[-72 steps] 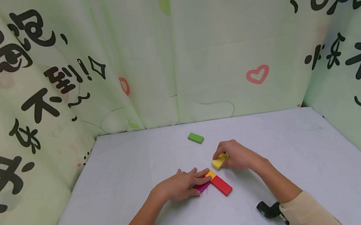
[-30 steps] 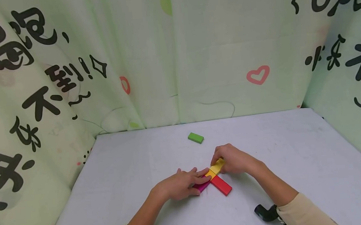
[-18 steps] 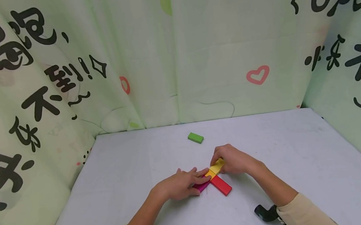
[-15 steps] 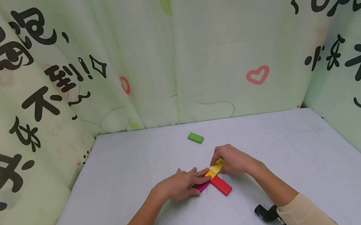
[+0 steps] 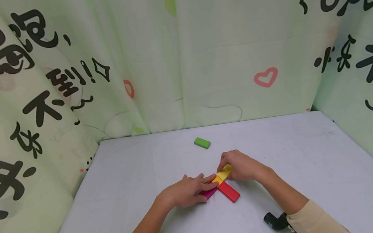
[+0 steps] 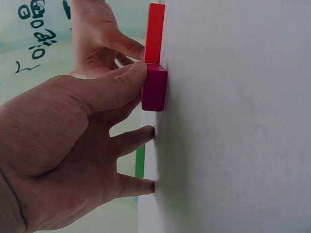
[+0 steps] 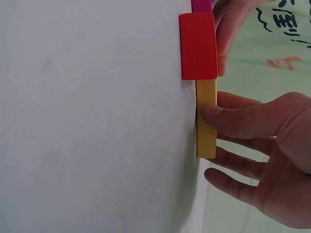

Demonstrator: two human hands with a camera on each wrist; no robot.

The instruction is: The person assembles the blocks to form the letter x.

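My left hand reaches over a magenta block, its thumb and forefinger pinching it. Two of its other fingertips touch the tabletop. An orange block shows partly under the left fingertips, at the magenta block's far end. My right hand pinches a yellow block between thumb and fingers, the thumb pressed on its near side. One end of the yellow block meets the orange one. From this junction a red block extends toward the near right.
A green block lies alone farther back on the white-covered table. Pale green curtains with dark lettering hang behind and at both sides. A black wrist camera sits by the right sleeve.
My right hand has brought the yellow block nearer and leftward, up against the orange block, and has stayed there over the last second. My left hand has kept its place.
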